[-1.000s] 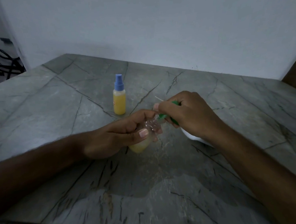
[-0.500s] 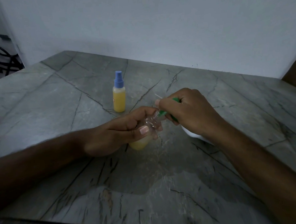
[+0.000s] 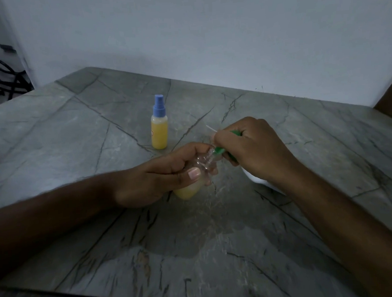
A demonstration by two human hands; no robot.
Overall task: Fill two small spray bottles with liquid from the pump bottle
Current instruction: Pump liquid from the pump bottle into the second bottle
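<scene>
Little has shifted: your left hand [image 3: 167, 177] still grips the clear half-filled spray bottle [image 3: 192, 183], tilted so your right hand [image 3: 252, 149], pinching the green spray cap [image 3: 220, 149], can seat it.

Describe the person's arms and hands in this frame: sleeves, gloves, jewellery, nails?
Both forearms are bare to the frame edge, with no sleeves in view. The left hand and right hand wear no gloves, and no rings, watch or bracelets show. The left thumbnail is pale and glossy, possibly polished; the dim light leaves that unsure. The other nails are hidden or too dark to judge.
</scene>
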